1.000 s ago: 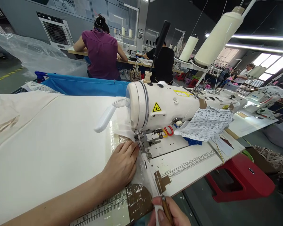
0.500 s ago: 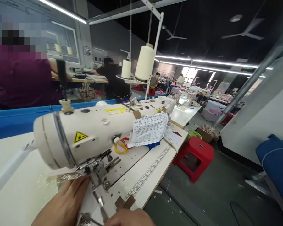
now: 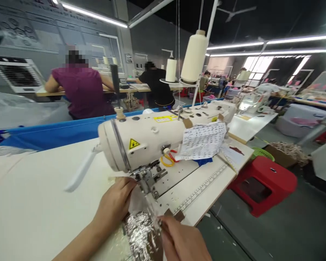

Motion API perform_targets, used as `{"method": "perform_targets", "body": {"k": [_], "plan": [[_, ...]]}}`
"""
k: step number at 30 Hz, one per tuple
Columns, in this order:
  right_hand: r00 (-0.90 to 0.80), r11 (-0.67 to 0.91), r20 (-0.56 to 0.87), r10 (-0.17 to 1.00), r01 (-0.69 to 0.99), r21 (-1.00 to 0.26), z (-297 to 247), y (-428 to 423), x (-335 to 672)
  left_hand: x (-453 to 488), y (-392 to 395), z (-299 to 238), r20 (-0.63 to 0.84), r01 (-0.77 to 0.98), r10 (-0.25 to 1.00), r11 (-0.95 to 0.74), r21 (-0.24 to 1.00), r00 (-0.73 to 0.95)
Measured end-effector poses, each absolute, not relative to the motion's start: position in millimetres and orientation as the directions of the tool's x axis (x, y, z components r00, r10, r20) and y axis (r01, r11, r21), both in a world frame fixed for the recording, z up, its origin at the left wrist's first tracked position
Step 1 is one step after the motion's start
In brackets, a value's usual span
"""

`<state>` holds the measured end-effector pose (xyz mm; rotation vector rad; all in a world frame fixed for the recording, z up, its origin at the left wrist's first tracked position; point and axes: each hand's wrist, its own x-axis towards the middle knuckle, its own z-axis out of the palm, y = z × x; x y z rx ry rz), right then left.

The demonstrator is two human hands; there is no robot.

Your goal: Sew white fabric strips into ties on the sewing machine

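My left hand [image 3: 115, 203] lies with fingers stretched flat on the white fabric [image 3: 29, 192], fingertips just left of the presser foot [image 3: 146, 177] of the cream sewing machine [image 3: 152, 139]. At the bottom edge my right hand [image 3: 182, 241] is closed, fingertips pinching the near edge of a thin white fabric piece [image 3: 141, 201] in front of the foot. A shiny taped brown patch [image 3: 141, 232] on the table sits between my hands.
A printed paper sheet [image 3: 203, 141] hangs from the machine arm. Thread cones [image 3: 194, 56] stand above. A ruler strip [image 3: 201, 188] runs along the table edge; a red stool [image 3: 263, 179] stands beyond. A blue bin [image 3: 51, 134] and two seated people [image 3: 81, 90] are behind.
My head has swung right and then partly back, so the view shifted. The left hand stays by the presser foot. The right hand has come up to the fabric edge.
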<state>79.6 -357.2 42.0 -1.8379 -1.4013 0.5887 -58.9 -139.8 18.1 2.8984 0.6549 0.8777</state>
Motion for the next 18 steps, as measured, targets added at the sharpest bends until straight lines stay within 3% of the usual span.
{"method": "perform_targets", "body": {"k": [2,7,14,18], "plan": [[0.273,-0.135,0.120,0.954,0.754,-0.643,39.4,-346.4,80.4,-59.3,-139.1,22.7,0.525,0.342,0.427,-0.904,0.254,0.736],[0.232,-0.110,0.233,0.944,0.890,-0.443,32.6,-321.4,74.3,-61.3,-137.7,30.5,0.496,0.265,0.449,-0.878,0.398,0.743],[0.190,-0.027,0.405,0.895,0.926,-0.375,21.9,-308.5,68.9,-60.3,-134.5,27.7,0.508,0.218,0.489,-0.837,0.501,0.709],[0.193,-0.039,0.435,0.880,0.940,-0.339,20.9,-306.0,67.5,-61.3,-133.5,26.7,0.492,0.231,0.511,-0.821,0.522,0.705]]}}
